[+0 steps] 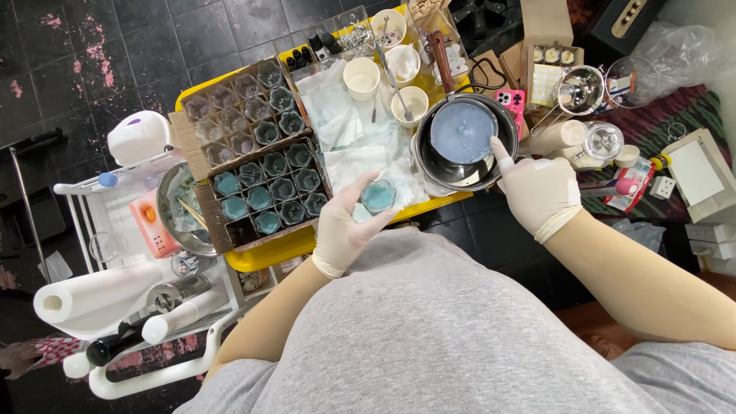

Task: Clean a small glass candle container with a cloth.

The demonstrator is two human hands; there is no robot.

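Note:
My left hand [343, 228], in a white glove, holds a small glass cup filled with blue wax [378, 195] above the front edge of the yellow tray [261, 257]. My right hand [537, 188], also gloved, rests on the rim of a metal pot [464, 142] holding pale blue wax, its forefinger pointing into the pot. A cardboard divider box [264, 188] to the left holds several small glass cups, the near ones filled with blue wax and the far ones unfilled.
White paper towels [345, 126] cover the tray's middle, with white paper cups [362, 77] behind. A cart at left carries a metal bowl [180, 207] and paper roll [92, 299]. Jars, boxes and a pink phone [512, 100] crowd the right.

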